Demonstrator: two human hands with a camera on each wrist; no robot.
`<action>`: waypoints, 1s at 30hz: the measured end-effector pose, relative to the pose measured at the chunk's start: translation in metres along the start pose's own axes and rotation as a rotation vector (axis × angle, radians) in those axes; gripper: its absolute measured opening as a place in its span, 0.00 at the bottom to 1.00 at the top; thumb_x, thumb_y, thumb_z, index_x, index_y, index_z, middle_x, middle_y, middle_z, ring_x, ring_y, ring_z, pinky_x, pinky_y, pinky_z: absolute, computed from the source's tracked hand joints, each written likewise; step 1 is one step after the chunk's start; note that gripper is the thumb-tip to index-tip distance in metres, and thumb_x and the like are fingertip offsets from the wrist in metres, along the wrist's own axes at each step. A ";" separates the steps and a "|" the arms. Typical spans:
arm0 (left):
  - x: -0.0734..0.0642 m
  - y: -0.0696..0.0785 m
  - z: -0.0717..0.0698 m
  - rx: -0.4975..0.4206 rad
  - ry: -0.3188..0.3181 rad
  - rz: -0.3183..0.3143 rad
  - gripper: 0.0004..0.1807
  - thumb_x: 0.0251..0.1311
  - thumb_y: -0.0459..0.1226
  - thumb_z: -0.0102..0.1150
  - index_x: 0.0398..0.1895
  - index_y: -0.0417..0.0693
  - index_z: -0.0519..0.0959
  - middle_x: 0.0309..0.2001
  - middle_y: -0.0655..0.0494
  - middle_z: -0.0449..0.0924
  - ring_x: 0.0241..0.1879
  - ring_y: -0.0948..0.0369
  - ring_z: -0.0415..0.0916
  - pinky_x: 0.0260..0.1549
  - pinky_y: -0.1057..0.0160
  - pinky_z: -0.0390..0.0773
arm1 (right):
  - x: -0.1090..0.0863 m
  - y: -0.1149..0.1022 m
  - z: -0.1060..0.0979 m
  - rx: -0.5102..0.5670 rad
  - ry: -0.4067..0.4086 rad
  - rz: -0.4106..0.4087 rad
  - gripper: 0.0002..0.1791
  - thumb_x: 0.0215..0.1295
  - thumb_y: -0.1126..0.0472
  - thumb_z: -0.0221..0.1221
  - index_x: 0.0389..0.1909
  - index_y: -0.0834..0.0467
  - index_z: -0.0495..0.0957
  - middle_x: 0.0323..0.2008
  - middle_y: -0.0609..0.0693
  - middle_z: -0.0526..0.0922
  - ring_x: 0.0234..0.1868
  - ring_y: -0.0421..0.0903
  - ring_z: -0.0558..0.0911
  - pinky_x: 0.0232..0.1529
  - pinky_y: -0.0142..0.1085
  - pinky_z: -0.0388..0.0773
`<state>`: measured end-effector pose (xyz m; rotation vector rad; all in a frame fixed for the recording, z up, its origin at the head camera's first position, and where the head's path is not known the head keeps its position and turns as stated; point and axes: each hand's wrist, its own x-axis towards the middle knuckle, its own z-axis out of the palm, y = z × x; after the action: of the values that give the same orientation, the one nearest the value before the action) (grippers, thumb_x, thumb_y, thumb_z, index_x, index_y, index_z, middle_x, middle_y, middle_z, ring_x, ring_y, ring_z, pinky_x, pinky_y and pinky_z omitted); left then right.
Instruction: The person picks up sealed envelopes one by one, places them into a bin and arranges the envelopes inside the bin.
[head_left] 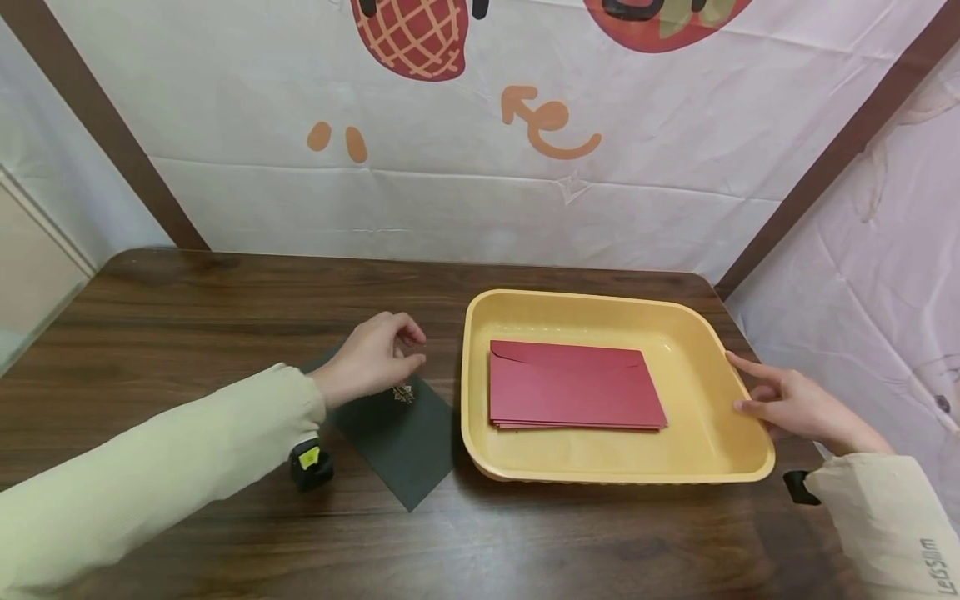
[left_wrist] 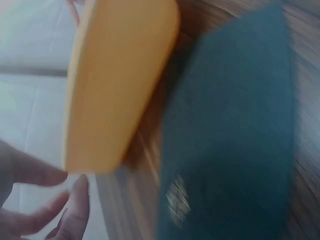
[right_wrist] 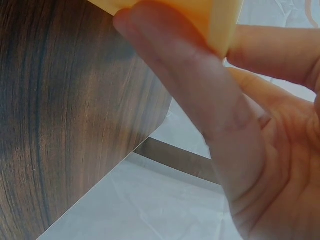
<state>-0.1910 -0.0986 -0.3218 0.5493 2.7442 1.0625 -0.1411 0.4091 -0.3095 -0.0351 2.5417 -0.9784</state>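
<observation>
On the table lies a flat dark green card or envelope (head_left: 408,450) with a gold emblem, turned corner-forward. Over its upper part hovers my left hand (head_left: 371,354), fingers loosely bent and thumb apart, with nothing between them. The left wrist view, blurred, shows the same green piece (left_wrist: 230,115) beside the tray. To the right stands a yellow plastic tray (head_left: 701,408) holding a small stack of red envelopes (head_left: 573,387). My right hand (head_left: 806,408) pinches the tray's right wall; the right wrist view shows the fingers (right_wrist: 185,65) on both sides of its rim.
The brown wood-grain table (head_left: 225,317) reaches back to a white printed curtain (head_left: 465,208). Bare wood lies along the front and left. The tray sits near the table's right edge. Each wrist carries a black strapped device, such as the left one (head_left: 311,467).
</observation>
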 end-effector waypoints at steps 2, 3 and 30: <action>-0.006 -0.010 -0.003 0.054 -0.011 0.040 0.14 0.59 0.37 0.62 0.44 0.37 0.76 0.41 0.42 0.72 0.28 0.61 0.73 0.30 0.62 0.74 | 0.001 0.000 0.000 -0.003 0.002 0.001 0.45 0.65 0.64 0.59 0.74 0.63 0.39 0.40 0.62 0.84 0.34 0.44 0.86 0.35 0.39 0.83; -0.009 -0.015 -0.004 0.079 -0.023 0.060 0.16 0.58 0.39 0.64 0.45 0.38 0.76 0.42 0.42 0.72 0.31 0.60 0.73 0.31 0.62 0.73 | 0.001 0.000 0.000 -0.002 0.002 0.001 0.45 0.66 0.64 0.58 0.74 0.63 0.39 0.40 0.62 0.84 0.34 0.44 0.86 0.35 0.39 0.83; -0.059 -0.084 -0.015 0.321 -0.339 0.220 0.43 0.57 0.58 0.59 0.74 0.55 0.58 0.74 0.37 0.47 0.72 0.35 0.44 0.62 0.31 0.53 | 0.001 -0.008 0.001 -0.020 -0.005 0.005 0.45 0.62 0.66 0.61 0.72 0.69 0.43 0.30 0.61 0.85 0.27 0.46 0.86 0.29 0.39 0.83</action>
<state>-0.1643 -0.1875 -0.3671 0.9942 2.5978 0.4998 -0.1423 0.4019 -0.3054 -0.0374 2.5456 -0.9505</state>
